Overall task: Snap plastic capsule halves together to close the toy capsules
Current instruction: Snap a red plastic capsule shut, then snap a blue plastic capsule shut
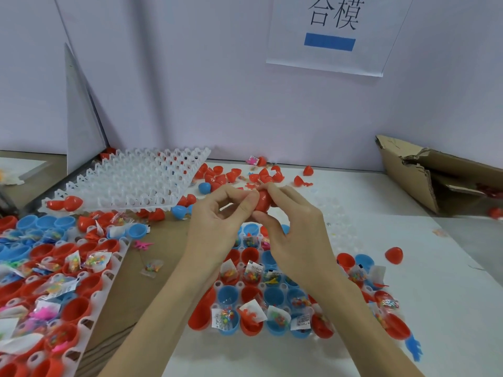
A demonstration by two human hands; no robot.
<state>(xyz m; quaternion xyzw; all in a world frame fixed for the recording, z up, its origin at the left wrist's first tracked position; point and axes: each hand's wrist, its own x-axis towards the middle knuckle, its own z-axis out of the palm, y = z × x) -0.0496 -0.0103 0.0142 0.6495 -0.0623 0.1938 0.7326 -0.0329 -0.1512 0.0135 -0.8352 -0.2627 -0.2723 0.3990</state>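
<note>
Red capsule held up between both sets of fingertips, above the tray of open halves. Right hand curled round it, thumb beneath, forefinger over the top. Left hand pinching its left side with thumb and bent forefinger, other fingers loosely curled below. Seam hidden by the fingers; cannot tell whether fully snapped. Beneath the wrists, red and blue cups with small toy packets. Beyond the fingertips, loose red halves scattered near the wall. Left of the fingers, an empty white tray resting tilted; farther left, another filled tray. Right of the fingers, a lone red half and a torn cardboard box.
</note>
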